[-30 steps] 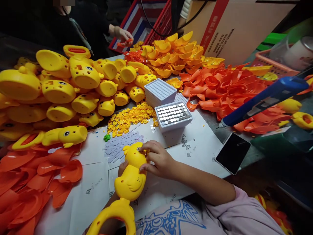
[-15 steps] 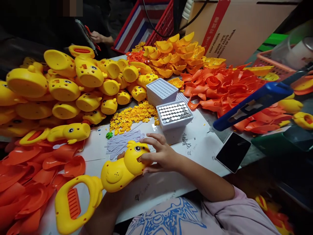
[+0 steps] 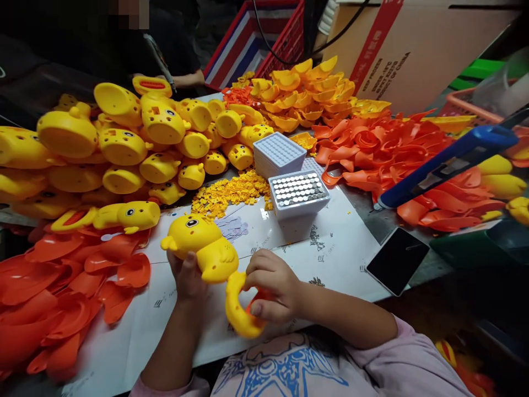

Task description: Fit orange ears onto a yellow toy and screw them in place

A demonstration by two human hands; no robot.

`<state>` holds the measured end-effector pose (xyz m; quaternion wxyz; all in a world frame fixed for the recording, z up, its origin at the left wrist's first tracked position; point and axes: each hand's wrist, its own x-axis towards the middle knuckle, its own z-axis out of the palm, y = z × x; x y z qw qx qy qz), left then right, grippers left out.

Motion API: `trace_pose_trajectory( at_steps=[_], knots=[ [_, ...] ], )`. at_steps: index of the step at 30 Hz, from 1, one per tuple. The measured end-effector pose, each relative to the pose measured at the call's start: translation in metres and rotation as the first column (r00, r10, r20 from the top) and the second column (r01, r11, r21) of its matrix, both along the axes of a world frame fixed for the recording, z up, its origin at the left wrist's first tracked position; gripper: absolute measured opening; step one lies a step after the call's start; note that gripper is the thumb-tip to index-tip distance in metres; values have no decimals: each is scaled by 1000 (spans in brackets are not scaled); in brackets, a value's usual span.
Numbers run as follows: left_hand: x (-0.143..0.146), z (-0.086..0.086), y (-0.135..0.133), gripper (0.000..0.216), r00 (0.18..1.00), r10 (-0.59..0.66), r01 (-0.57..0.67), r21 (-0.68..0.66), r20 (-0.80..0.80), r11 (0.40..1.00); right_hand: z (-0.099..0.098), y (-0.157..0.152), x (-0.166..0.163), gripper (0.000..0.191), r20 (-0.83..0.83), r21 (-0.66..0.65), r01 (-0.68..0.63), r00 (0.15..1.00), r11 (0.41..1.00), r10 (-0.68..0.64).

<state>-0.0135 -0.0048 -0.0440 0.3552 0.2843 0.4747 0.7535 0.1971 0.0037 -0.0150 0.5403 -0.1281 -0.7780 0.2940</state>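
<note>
Turned since before, yellow duck toy (image 3: 206, 248) sits gripped in left hand (image 3: 188, 275); right hand (image 3: 270, 286) clasps its handle

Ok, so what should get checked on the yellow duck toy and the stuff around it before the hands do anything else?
1. Left hand grips the yellow duck toy under its body: ok.
2. Right hand holds the toy's loop handle: ok.
3. Toy is lifted off the white paper sheet: ok.
4. Tray of round silver pieces sits upright, within view ahead of the hands: ok.
5. Small yellow parts pile is apart from the hands, not knocked: ok.
6. Phone lies at the paper's edge near the right forearm: not ok, could get bumped.
</note>
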Motion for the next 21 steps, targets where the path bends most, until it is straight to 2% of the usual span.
trace_pose_trajectory(
  at_steps=[4, 9, 12, 14, 15, 17, 19, 21],
  knots=[
    [-5, 1, 11, 56, 987, 155, -153, 51, -36, 987, -7, -2, -5, 51, 86, 13, 120, 989, 993, -120],
    [0, -1, 14, 62, 992, 125, -125, -12, 1, 992, -17, 0, -9, 48, 98, 112, 145, 983, 983, -156],
    [0, -1, 17, 60, 992, 122, -121, -33, 29, 992, -10, 8, -7, 63, 326, 73, 80, 940, 994, -99],
    [-3, 2, 20, 60, 985, 169, -169, -5, 31, 986, 1, 21, -5, 76, 506, 7, 99, 858, 995, -89],
    [-6, 4, 21, 59, 978, 206, -206, 23, 31, 978, 7, 31, -6, 76, 582, -12, 140, 806, 990, -107],
    [-11, 11, 21, 56, 964, 265, -266, 77, 26, 961, 15, 51, -12, 57, 709, -8, 260, 682, 966, -178],
    [-14, 18, 20, 50, 963, 268, -269, 93, 29, 959, 18, 72, -25, 33, 836, 27, 372, 500, 928, -225],
    [-16, 23, 17, 44, 969, 243, -246, 73, 45, 967, 13, 89, -42, 21, 925, 74, 461, 299, 884, -233]
  ],
)
